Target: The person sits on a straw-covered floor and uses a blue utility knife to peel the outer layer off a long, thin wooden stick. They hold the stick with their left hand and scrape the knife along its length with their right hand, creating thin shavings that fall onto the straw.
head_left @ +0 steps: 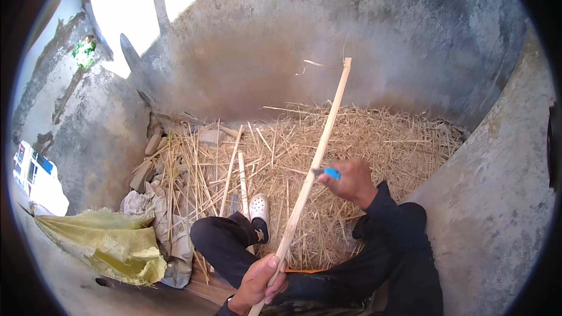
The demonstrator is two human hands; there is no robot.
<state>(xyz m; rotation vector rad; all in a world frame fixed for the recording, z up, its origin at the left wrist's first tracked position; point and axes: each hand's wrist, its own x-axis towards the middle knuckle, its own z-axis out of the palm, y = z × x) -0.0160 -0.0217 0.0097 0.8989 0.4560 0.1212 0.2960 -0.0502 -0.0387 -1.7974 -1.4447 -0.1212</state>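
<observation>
A long pale wooden strip slants up and away from my lap, with a thin curled shaving hanging at its far end. My left hand is closed round the strip's near end. In my right hand is a small blue-handled knife, its dark blade against the strip about halfway along. My fingers partly cover the handle. Two more pale strips lie on the floor beside my white clog.
Curly shavings cover the floor up to the grey wall. Thin sticks are scattered at left. A yellow-green sack and a crumpled pale cloth lie lower left. Another wall rises close on my right.
</observation>
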